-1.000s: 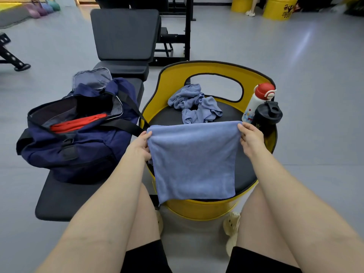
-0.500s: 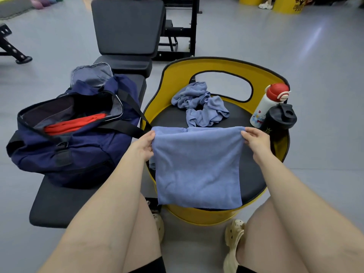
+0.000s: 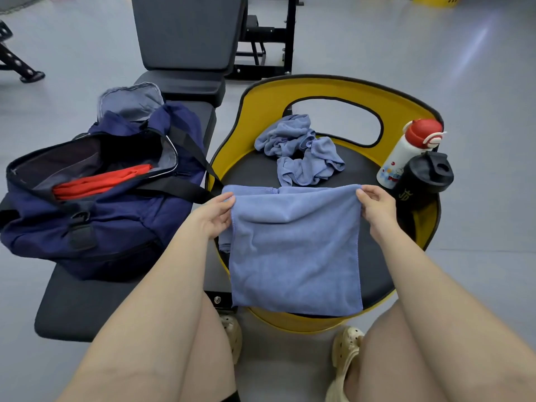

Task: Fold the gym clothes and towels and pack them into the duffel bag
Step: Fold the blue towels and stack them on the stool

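- While the towel point(image 3: 294, 250) lay folded on the seat point(image 3: 374, 265), left hand point(image 3: 213, 217) pinched its far-left corner.
- Right hand point(image 3: 377, 208) pinched the far-right corner.
- Bag point(image 3: 95, 198) sat open, left.

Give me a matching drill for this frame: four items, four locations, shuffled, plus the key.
Items
1. red garment
2. folded towel
3. crumpled towel
4. black shaker cup

Locations
A. back of the stool seat, loose
B. right rim of the stool, next to the white bottle
C. inside the open duffel bag
D. front of the seat, top corners pinched by the left hand and right hand

Pairs: 1-C, 2-D, 3-A, 4-B
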Demonstrator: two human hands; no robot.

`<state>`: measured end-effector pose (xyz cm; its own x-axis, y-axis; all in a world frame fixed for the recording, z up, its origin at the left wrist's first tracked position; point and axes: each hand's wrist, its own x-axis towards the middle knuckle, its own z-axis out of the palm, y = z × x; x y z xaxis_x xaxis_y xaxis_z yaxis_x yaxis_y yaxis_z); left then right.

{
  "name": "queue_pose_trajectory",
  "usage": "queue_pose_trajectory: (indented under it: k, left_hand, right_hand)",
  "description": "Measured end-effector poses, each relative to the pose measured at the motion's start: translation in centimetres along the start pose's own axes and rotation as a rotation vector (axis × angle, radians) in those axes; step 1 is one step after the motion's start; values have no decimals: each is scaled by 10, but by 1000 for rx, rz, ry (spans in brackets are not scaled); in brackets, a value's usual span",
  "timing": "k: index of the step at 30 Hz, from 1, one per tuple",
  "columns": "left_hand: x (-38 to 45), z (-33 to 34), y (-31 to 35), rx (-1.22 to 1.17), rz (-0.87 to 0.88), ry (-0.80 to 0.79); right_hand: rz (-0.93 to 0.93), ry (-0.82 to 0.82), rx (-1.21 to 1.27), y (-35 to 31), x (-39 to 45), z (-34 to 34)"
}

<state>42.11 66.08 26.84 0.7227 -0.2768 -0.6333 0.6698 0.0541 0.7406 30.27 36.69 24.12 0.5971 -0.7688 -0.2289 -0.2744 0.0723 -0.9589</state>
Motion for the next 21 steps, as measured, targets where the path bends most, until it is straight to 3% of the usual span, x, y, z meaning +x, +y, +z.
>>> queue_pose_trajectory:
  k: [11, 17, 21]
  left_hand:
    - [-14, 7, 6, -95, 435, 105]
    - [-29, 13, 2, -77, 534, -47]
    - [-41, 15, -2, 17, 554, -132]
  right_hand:
    - [-101, 24, 60, -21, -21, -13]
    - [-138, 7, 111, -32, -36, -26]
    - [-171, -184, 118, -37, -49, -34]
